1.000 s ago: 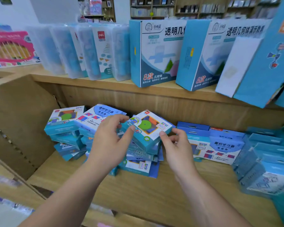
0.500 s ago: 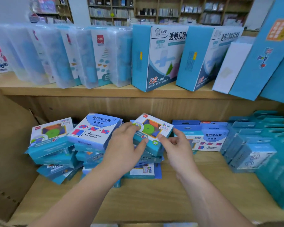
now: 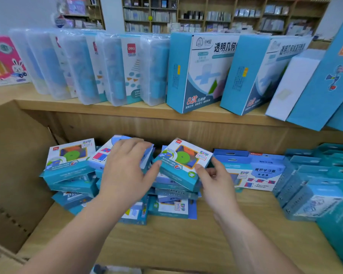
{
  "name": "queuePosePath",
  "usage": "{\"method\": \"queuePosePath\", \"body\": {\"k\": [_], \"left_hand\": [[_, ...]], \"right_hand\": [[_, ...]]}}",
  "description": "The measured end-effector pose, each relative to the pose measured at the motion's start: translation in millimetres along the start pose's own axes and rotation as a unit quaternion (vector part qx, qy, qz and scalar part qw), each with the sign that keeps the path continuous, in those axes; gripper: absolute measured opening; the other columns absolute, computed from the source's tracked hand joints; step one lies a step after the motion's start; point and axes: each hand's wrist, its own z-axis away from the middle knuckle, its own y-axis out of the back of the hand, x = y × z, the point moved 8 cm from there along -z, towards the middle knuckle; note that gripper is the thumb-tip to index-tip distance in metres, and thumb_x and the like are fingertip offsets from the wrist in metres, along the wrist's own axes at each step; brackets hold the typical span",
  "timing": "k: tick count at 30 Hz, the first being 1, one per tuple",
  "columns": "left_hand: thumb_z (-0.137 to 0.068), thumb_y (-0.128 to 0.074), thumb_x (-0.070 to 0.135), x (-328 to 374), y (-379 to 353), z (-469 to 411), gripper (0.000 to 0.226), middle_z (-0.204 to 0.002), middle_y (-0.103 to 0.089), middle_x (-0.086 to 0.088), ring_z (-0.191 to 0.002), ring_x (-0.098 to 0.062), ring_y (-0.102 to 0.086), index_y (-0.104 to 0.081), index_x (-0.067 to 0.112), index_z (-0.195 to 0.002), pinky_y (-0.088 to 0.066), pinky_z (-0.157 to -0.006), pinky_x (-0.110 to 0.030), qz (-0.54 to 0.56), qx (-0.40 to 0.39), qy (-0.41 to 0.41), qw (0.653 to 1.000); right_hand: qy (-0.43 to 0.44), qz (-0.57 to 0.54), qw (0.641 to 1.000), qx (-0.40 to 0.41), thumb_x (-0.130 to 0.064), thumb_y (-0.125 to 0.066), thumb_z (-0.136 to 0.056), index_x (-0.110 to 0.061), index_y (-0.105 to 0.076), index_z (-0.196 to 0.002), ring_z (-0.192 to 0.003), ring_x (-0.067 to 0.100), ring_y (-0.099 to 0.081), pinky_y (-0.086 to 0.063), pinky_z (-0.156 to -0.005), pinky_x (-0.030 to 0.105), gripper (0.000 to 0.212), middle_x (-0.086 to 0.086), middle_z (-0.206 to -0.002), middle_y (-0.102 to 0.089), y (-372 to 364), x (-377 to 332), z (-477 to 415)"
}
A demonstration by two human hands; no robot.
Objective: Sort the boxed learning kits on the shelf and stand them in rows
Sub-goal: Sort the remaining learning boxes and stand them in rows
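Observation:
Small teal boxed kits lie in loose stacks on the lower wooden shelf (image 3: 166, 244). On the middle stack the top kit, a green-disc box (image 3: 183, 158), sits tilted. My right hand (image 3: 216, 182) pinches its front right corner. My left hand (image 3: 125, 171) lies over the neighbouring blue-and-white kit box (image 3: 107, 150), fingers curled over its far edge, with the thumb touching the green-disc box's left side. Another green-disc box (image 3: 69, 155) tops the left stack.
Flat blue-and-white kits (image 3: 255, 171) lie to the right, with teal boxes (image 3: 315, 184) leaning beyond them. The upper shelf holds clear plastic cases (image 3: 117, 70) and tall blue boxes (image 3: 202, 72) standing in a row. A cardboard panel (image 3: 12, 165) closes the left side.
My left hand has slid left from the green-disc box onto the blue-and-white box beside it. My right hand stays at the green-disc box's corner. The view has come closer.

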Motion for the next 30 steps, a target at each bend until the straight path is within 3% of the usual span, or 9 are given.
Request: {"method": "queuePosePath", "body": {"k": [4,7,11,15,18,20,22,25,30], "left_hand": [[-0.068,-0.051,0.077,-44.7,-0.7,-4.7,0.087,-0.136,-0.054,-0.014,-0.127,-0.037,-0.046,-0.055,0.019,-0.132,-0.037,-0.108,-0.048,-0.125,-0.067,0.132,0.981],[-0.062,-0.042,0.088,-61.2,-5.1,1.0,0.104,-0.148,-0.045,-0.017,-0.137,-0.038,-0.038,-0.044,0.022,-0.142,-0.032,-0.112,-0.049,-0.162,-0.121,0.176,0.963],[-0.062,-0.046,0.079,-68.2,-6.9,-2.8,0.097,-0.151,-0.042,-0.013,-0.133,-0.04,-0.04,-0.039,0.028,-0.145,-0.037,-0.109,-0.05,-0.184,-0.158,0.19,0.951],[-0.065,-0.06,0.073,-72.2,-7.9,-8.0,0.092,-0.15,-0.039,-0.012,-0.13,-0.043,-0.041,-0.034,0.035,-0.145,-0.037,-0.105,-0.05,-0.167,-0.195,0.217,0.942],[-0.057,-0.054,0.072,-69.8,-4.6,-11.0,0.097,-0.141,-0.046,-0.008,-0.123,-0.04,-0.046,-0.035,0.035,-0.145,-0.041,-0.101,-0.048,-0.137,-0.188,0.211,0.949],[-0.056,-0.051,0.073,-64.6,7.0,-13.0,0.098,-0.142,-0.046,-0.007,-0.122,-0.038,-0.047,-0.038,0.034,-0.145,-0.041,-0.101,-0.048,-0.129,-0.157,0.205,0.957],[-0.058,-0.053,0.07,-53.0,29.2,-15.4,0.094,-0.141,-0.046,-0.006,-0.12,-0.037,-0.047,-0.041,0.033,-0.144,-0.04,-0.1,-0.047,-0.103,-0.099,0.196,0.97],[-0.059,-0.06,0.064,-27.9,55.1,-10.9,0.088,-0.139,-0.045,-0.002,-0.122,-0.031,-0.045,-0.047,0.031,-0.14,-0.04,-0.102,-0.048,-0.026,-0.035,0.176,0.983],[-0.055,-0.058,0.065,36.2,42.4,4.6,0.089,-0.131,-0.045,0.007,-0.119,-0.022,-0.047,-0.051,0.03,-0.137,-0.041,-0.104,-0.045,0.049,-0.049,0.113,0.991]], "right_hand": [[0.01,0.015,1.0,-0.021,-0.042,-0.064,-0.089,-0.037,-0.064,-0.097,-0.084,0.025,-0.068,-0.055,-0.077,0.048,0.009,0.004,-0.082,-0.069,-1.2,2.8,-4.5],[0.009,0.023,0.999,-0.032,-0.036,-0.064,-0.093,-0.033,-0.065,-0.098,-0.086,0.024,-0.067,-0.053,-0.076,0.043,0.006,0.003,-0.082,-0.067,-1.2,3.0,-9.6],[0.009,0.037,0.999,-0.023,-0.042,-0.062,-0.092,-0.032,-0.063,-0.112,-0.093,0.023,-0.065,-0.054,-0.081,0.045,0.022,0.0,-0.086,-0.066,-1.2,3.6,-12.3],[-0.002,0.064,0.998,-0.027,-0.062,-0.057,-0.082,-0.029,-0.058,-0.131,-0.098,0.019,-0.065,-0.054,-0.085,0.044,0.059,-0.005,-0.095,-0.068,-0.4,1.7,-9.5],[-0.004,0.069,0.997,-0.038,-0.05,-0.06,-0.09,-0.029,-0.062,-0.124,-0.093,0.019,-0.066,-0.055,-0.083,0.045,0.04,-0.003,-0.094,-0.068,-0.3,-2.2,-9.3],[0.007,0.074,0.997,-0.037,-0.056,-0.058,-0.086,-0.033,-0.063,-0.121,-0.091,0.018,-0.066,-0.055,-0.081,0.044,0.041,-0.003,-0.095,-0.067,1.0,-3.8,-9.7],[0.014,0.059,0.998,-0.011,-0.058,-0.058,-0.086,-0.035,-0.063,-0.12,-0.089,0.012,-0.063,-0.052,-0.078,0.034,0.041,-0.004,-0.101,-0.066,8.0,-7.7,-9.1],[0.03,-0.023,0.999,0.032,-0.037,-0.059,-0.097,-0.032,-0.066,-0.108,-0.083,-0.004,-0.061,-0.044,-0.07,0.015,0.014,-0.013,-0.096,-0.068,26.6,-26.9,-0.6],[0.023,-0.101,0.994,-0.046,-0.031,-0.056,-0.099,-0.025,-0.073,-0.091,-0.072,0.002,-0.062,-0.049,-0.07,0.033,0.02,-0.009,-0.085,-0.074,34.5,-51.9,20.5]]}}
